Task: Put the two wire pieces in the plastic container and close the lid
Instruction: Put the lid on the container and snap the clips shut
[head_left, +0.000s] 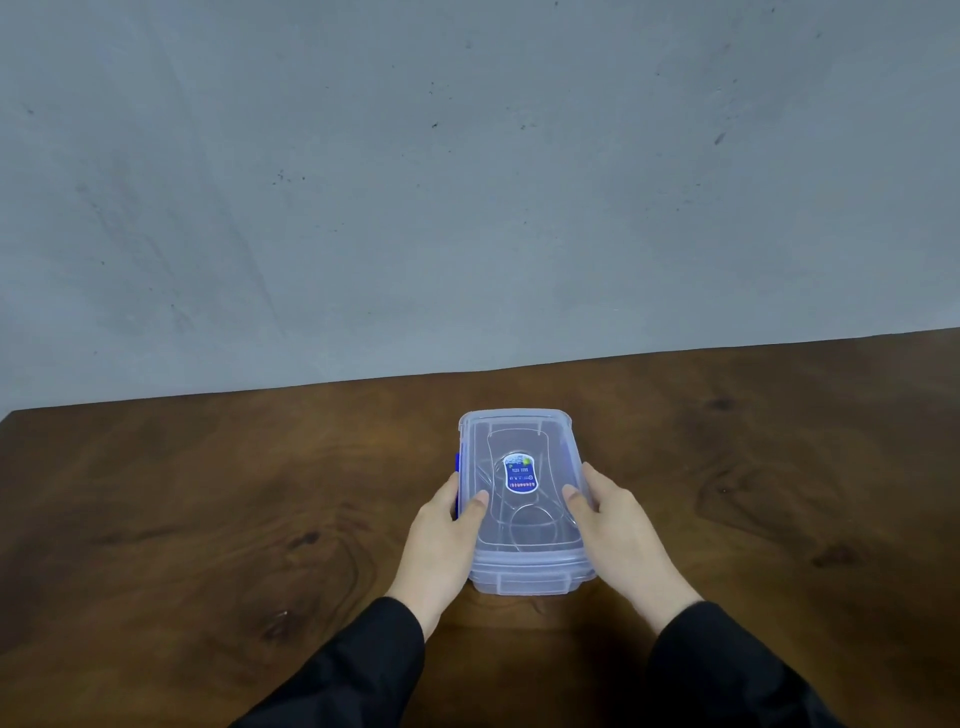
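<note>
A clear plastic container (524, 569) stands on the wooden table with its lid (519, 431) on top; the lid carries a blue oval sticker (520, 473). Thin wire loops (535, 525) show faintly through the lid, inside the box. My left hand (441, 540) grips the left side, thumb resting on the lid, next to a blue clip (457, 462). My right hand (618, 525) grips the right side, thumb on the lid too. Both sleeves are black.
The brown wooden table (208, 519) stretches left and right of the container. Its far edge meets a grey wall (467, 182) just behind the box. The table's left corner is at the far left.
</note>
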